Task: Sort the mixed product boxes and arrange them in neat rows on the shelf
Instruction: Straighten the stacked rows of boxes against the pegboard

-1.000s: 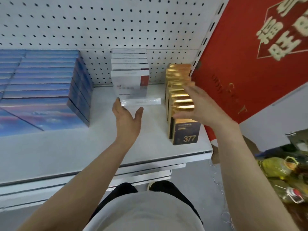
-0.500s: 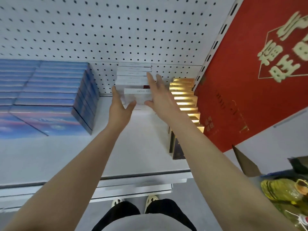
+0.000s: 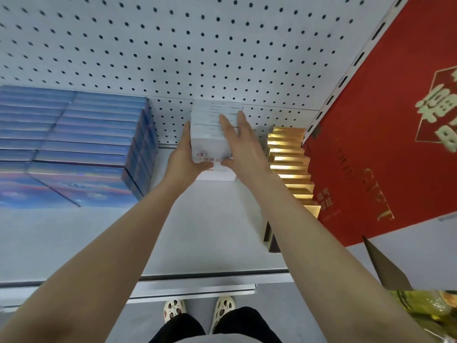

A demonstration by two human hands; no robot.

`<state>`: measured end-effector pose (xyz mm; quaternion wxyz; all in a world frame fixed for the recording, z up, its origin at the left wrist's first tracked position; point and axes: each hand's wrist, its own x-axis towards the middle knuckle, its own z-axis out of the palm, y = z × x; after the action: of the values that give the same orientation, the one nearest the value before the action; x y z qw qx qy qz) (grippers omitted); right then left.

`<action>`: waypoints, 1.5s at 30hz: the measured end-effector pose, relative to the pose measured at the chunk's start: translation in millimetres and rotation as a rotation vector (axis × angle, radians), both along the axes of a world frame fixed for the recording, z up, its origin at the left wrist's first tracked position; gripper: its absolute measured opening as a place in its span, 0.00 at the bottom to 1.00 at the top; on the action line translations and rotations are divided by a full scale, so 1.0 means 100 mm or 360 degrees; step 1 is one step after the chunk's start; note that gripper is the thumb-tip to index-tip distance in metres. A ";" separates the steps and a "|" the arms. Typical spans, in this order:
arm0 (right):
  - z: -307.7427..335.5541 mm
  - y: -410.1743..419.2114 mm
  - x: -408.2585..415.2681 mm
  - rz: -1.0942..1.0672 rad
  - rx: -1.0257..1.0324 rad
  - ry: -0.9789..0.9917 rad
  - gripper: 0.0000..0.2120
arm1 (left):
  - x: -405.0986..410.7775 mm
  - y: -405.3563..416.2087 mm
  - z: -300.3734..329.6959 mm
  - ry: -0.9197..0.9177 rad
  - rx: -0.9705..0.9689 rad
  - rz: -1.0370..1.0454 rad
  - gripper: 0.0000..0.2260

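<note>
A row of white boxes (image 3: 213, 147) stands at the back middle of the grey shelf (image 3: 202, 231), against the pegboard. My left hand (image 3: 184, 157) lies along the row's left side with its thumb across the front box's face. My right hand (image 3: 241, 144) lies over the row's top and right side, fingers straight, thumb on the front face. Blue boxes (image 3: 81, 144) fill the shelf's left part in rows. A row of gold boxes (image 3: 289, 167) runs along the right edge, partly hidden by my right forearm.
A large red carton (image 3: 385, 134) with gold lettering leans right of the shelf upright. A cardboard flap (image 3: 380, 266) and yellow bottles (image 3: 425, 310) sit at the lower right. The shelf's front edge (image 3: 197, 277) runs below my arms; my feet stand beneath it.
My right hand left the gold row and came over to the white boxes. Both hands pressed the loose front white box back into its row. The camera moved closer.
</note>
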<state>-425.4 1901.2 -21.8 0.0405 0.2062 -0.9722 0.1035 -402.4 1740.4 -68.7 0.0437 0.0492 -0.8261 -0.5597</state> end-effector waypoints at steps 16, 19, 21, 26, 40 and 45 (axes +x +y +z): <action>-0.01 -0.03 -0.01 -0.0043 0.0087 0.0067 0.44 | 0.02 -0.10 -0.05 0.0136 -0.0195 0.0021 0.41; 0.06 -0.01 0.03 -0.0062 0.0195 0.0084 0.43 | 0.10 -0.11 -0.07 0.0163 -0.0198 0.0039 0.35; 0.10 0.00 0.06 -0.0061 0.0198 0.0094 0.42 | 0.15 -0.12 -0.09 0.0165 -0.0235 0.0068 0.33; 0.12 0.06 0.16 -0.0021 0.0142 0.0066 0.42 | 0.31 -0.12 -0.16 0.0148 -0.0413 0.0185 0.31; 0.23 1.30 0.83 -0.0409 0.0003 -0.0643 0.57 | 1.11 0.99 -0.11 -0.0190 -0.0182 -0.0395 0.36; -0.01 1.44 1.07 -0.0408 0.0126 -0.0523 0.59 | 0.99 1.43 -0.25 -0.0248 -0.0469 -0.0661 0.42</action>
<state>-318.0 2044.7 -22.5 -0.1138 0.0627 -0.9873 0.0915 -303.6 1883.2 -93.2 -0.1292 -0.0852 -0.8919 -0.4250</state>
